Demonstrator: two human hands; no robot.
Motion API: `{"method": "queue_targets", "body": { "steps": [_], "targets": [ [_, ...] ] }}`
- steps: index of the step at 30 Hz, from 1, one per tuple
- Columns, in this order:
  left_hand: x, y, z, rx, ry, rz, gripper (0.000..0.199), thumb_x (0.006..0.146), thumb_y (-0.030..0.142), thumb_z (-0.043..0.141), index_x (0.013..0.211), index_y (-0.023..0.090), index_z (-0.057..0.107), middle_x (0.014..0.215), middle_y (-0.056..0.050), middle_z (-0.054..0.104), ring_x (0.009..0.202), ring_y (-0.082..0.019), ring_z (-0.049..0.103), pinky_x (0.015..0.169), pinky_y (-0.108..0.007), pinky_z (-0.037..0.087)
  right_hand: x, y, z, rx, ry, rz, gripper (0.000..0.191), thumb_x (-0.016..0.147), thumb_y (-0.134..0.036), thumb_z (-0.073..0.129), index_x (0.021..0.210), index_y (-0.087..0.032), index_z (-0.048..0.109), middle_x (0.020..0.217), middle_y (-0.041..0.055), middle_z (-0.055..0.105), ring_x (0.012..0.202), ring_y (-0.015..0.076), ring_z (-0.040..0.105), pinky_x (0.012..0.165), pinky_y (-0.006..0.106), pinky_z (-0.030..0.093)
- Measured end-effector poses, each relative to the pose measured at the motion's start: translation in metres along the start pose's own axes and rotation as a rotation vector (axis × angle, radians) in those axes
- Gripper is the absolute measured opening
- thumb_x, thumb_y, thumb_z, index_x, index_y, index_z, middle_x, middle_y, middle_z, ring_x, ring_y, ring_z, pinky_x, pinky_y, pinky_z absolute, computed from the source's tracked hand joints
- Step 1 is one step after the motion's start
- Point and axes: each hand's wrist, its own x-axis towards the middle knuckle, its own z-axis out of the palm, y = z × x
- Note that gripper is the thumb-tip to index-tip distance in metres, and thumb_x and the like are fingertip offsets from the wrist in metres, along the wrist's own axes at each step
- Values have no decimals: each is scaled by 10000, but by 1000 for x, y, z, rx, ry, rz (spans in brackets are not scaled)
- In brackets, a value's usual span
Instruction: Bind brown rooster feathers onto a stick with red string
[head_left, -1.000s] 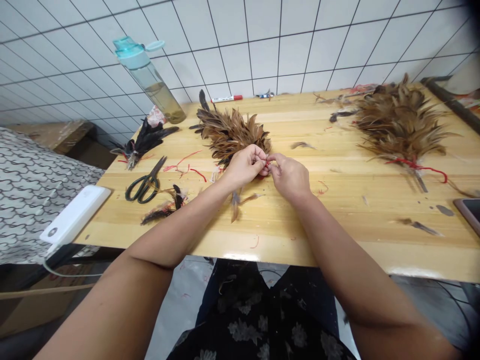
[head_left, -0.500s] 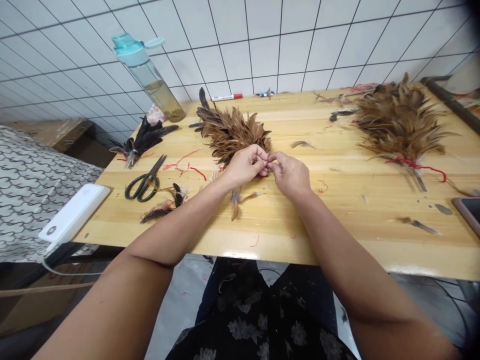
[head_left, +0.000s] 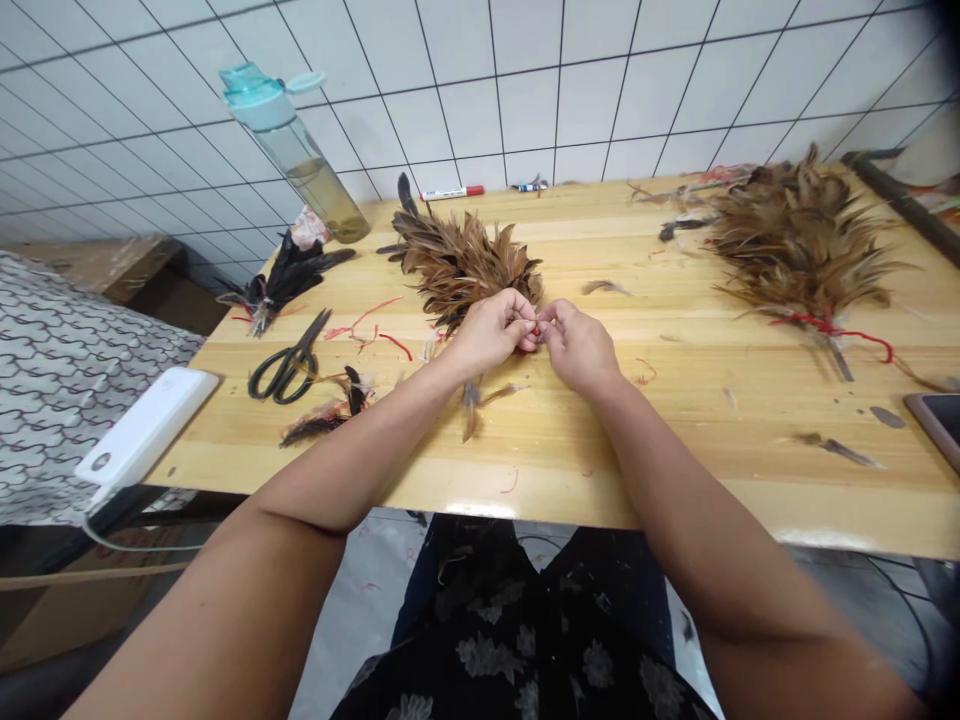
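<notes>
A bundle of brown feathers (head_left: 469, 262) lies on the table, its tips pointing up and left. My left hand (head_left: 495, 328) is closed at the bundle's lower right end, thumb and fingers pinched together. Close against it, my right hand (head_left: 581, 345) is also closed in a pinch, fingertips almost meeting the left ones. A bit of red string (head_left: 536, 328) shows between the two sets of fingertips. The fingers hide the bundle's stem. Below the left wrist lie some loose brown feathers (head_left: 471, 408).
Black-handled scissors (head_left: 289, 370), a dark feather bunch (head_left: 281, 280) and a water bottle (head_left: 307, 170) are on the left. A second brown feather bundle (head_left: 806, 240), tied with red string, lies right. Markers (head_left: 452, 193) lie near the tiled wall. A white power bank (head_left: 146, 425) overhangs the left edge.
Both hands stay in nearly the same place, with the right fingers shifting slightly. More red now shows between the fingertips. The feather bundle has not visibly moved.
</notes>
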Motion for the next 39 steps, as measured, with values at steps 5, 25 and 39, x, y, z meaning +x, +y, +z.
{"method": "queue_targets", "body": {
  "steps": [5, 25, 39],
  "targets": [
    [0, -2, -2, 48, -11, 23, 95, 797, 51, 538, 802, 147, 538, 642, -4, 667, 597, -103, 667, 570, -190, 512, 4, 9, 5, 185, 14, -22, 225, 861, -284, 449, 970, -195, 624, 709, 15, 628, 647, 174, 531, 615, 272, 362],
    [-7, 4, 6, 403, 116, 167, 102, 787, 129, 536, 861, 189, 502, 689, 46, 631, 567, -82, 632, 543, -175, 447, 7, 10, 4, 150, -1, -19, 202, 847, -250, 459, 946, -170, 616, 827, 70, 661, 731, 208, 556, 688, 313, 395],
    [-14, 8, 12, 756, 133, 316, 204, 761, 60, 499, 915, 165, 582, 920, -43, 691, 824, -143, 626, 790, -264, 490, 3, 3, 1, 51, -2, 22, 234, 853, -232, 426, 985, -174, 611, 848, 71, 676, 741, 211, 576, 666, 307, 387]
  ]
}}
